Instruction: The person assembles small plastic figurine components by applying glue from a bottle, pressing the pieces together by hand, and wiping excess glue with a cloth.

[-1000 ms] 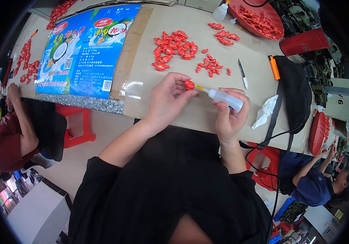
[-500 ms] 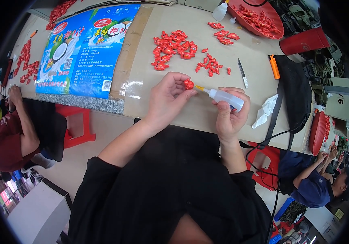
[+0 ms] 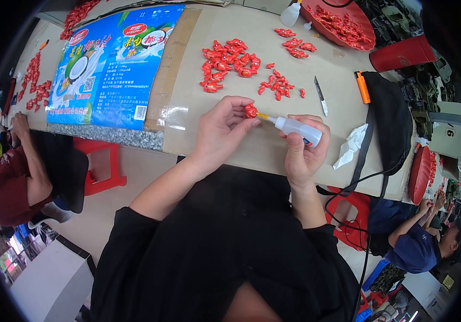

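Note:
Between the thumb and fingers of my left hand point(image 3: 225, 129) is a small red figure part point(image 3: 250, 111). My right hand point(image 3: 306, 147) is closed round a translucent squeeze bottle point(image 3: 298, 130) with a yellow nozzle point(image 3: 263, 116). The bottle lies nearly level, and its nozzle tip meets or almost meets the red part; which of the two I cannot tell. Beyond my hands lies a cluster of larger red figure parts point(image 3: 227, 59). Smaller red pieces point(image 3: 276, 86) are scattered to its right.
A craft knife point(image 3: 321, 96), an orange lighter point(image 3: 362, 88), a crumpled tissue point(image 3: 350, 147) and a black bag point(image 3: 391, 121) lie to the right. At the back stand a red dish of parts point(image 3: 343, 27) and another bottle point(image 3: 291, 14). Flattened blue cardboard point(image 3: 112, 70) covers the left. People sit on both sides.
The red part and my left fingertips have shifted very slightly. My right hand and the bottle stay almost in place.

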Tool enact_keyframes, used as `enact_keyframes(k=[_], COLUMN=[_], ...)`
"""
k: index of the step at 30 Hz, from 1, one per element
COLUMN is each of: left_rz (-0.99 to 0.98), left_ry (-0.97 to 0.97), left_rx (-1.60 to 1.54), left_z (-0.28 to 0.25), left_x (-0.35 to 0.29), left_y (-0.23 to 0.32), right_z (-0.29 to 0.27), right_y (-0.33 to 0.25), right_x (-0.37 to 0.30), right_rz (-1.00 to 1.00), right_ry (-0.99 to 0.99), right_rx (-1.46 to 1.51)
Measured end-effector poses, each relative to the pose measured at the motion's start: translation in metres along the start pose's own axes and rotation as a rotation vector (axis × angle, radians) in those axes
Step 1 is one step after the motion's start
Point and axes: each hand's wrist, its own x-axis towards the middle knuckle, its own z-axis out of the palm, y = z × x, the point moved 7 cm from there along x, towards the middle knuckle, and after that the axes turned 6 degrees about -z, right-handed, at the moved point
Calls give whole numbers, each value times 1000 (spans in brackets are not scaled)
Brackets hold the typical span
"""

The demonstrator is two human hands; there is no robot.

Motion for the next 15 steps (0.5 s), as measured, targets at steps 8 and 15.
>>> enact_keyframes(k=[8, 15], left_rz=[-1, -4], left_ry=[-9, -10], left_rx=[6, 19], left_z=[1, 1], left_x=[0, -1], left_y=[0, 1], right_z=[1, 1], right_y=[0, -1], right_x=[1, 1], right_rz=[-10, 14], right_ry=[-3, -4], right_rx=[-8, 2])
